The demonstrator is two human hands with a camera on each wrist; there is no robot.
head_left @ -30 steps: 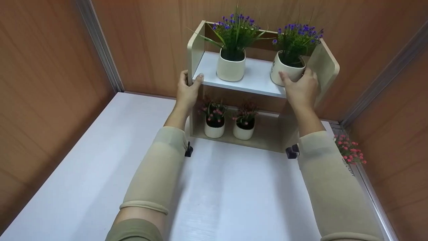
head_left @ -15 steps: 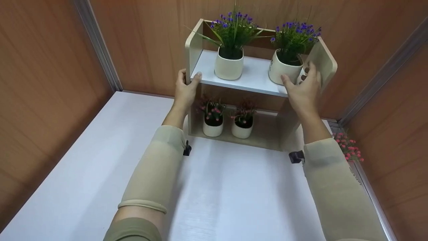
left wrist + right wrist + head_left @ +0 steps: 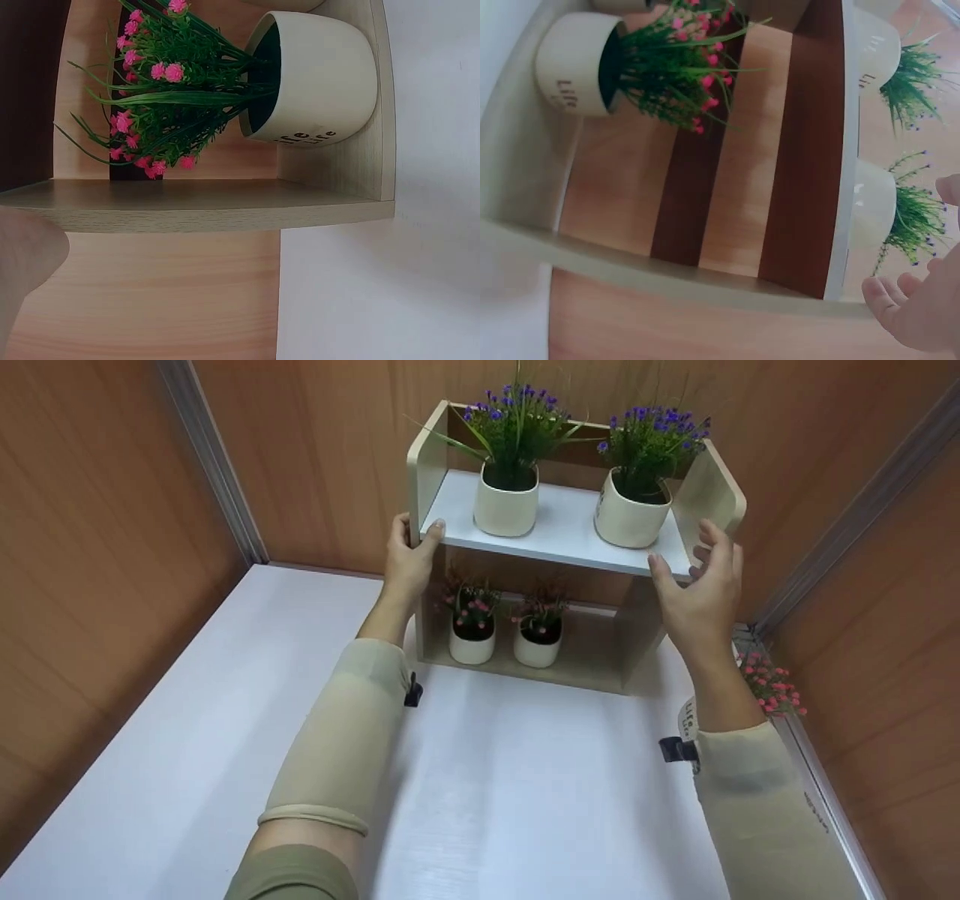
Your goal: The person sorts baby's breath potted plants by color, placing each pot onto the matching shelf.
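pink-flowered plant (image 3: 771, 684) at right table (image 3: 525, 795) edge, beside wall.

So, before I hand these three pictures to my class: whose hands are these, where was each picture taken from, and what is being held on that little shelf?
No machine here: a person works with two bare hands, wearing three cameras. The big picture comes from a head camera looking down; the other two come from cameras on each wrist, so they look sideways and close.

A small two-level wooden shelf stands on a white table. Its upper board carries two cream pots with purple flowers; the lower level holds two with pink flowers. Another pink plant stands right of the shelf.

The left hand grips the shelf's left side panel. The right hand is open, holding nothing, just off the right end.
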